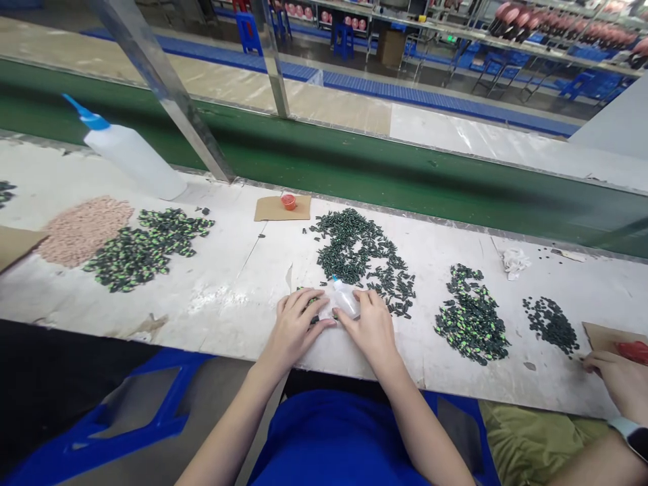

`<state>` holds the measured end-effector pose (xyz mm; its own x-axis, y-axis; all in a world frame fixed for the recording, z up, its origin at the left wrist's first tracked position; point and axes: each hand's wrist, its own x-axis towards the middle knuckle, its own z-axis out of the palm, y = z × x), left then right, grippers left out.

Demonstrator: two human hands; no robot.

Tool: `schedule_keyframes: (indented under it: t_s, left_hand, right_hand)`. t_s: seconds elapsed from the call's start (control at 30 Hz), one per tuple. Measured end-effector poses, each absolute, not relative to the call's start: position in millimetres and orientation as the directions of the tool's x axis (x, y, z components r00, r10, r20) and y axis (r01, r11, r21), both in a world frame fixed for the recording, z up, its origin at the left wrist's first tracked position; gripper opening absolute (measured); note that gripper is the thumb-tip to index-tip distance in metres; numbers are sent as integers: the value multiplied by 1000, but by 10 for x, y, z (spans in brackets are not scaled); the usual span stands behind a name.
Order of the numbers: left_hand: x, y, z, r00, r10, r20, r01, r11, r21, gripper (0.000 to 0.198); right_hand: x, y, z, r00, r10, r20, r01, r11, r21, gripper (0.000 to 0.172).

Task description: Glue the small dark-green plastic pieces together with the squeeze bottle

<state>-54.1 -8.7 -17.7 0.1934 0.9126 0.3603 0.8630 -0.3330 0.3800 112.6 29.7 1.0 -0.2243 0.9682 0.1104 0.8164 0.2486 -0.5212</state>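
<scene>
White worktable (227, 297), small clear squeeze bottle (347, 301) between hands, near dark-green pellet pile (349, 253), long axis slanted, blue tip (335, 278) pointing away and left, right hand (372, 325) half-curled, gripping it, left hand (295, 325) loosely curled, hold unclear

Blue top (327, 442), 2 bare hands (292, 325)

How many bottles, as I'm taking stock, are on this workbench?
2: a large bottle toward the left; a small bottle at the right hand. No others show.
</scene>
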Motion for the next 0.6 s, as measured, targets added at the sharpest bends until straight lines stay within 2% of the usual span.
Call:
schedule_keyframes:
  t_s: [0.07, 0.17, 0.27, 0.37, 0.47, 0.6]
  left_hand:
    - [-608, -121, -203, 209, 926, 313, 891, -312, 328, 44]
    - [-714, -135, -262, 249, 946, 209, 916, -300, 266, 56]
    - [-838, -92, -286, 264, 953, 151, 928, -293, 230, 62]
    - [-953, -35, -242, 296, 945, 136, 927, -319, 197, 69]
    - [-985, -20, -180, 425, 897, 123, 879, -441, 181, 68]
    - [-938, -74, -144, 558, 828, 57, 803, -556, 213, 62]
  right_hand:
    - [1124, 305, -11, -238, 964, 119, 817, 265, -511, 29]
    - [1195, 296, 25, -184, 973, 140, 741, 231, -631, 27]
    - [1301, 243, 113, -133, 990, 44, 582, 114, -805, 30]
    - [1332, 146, 172, -226, 972, -68, 419, 34, -907, 30]
    - [1247, 45, 145, -319, 942, -106, 298, -6, -955, 26]
    - [1092, -19, 48, -337, 935, -113, 173, -56, -983, 26]
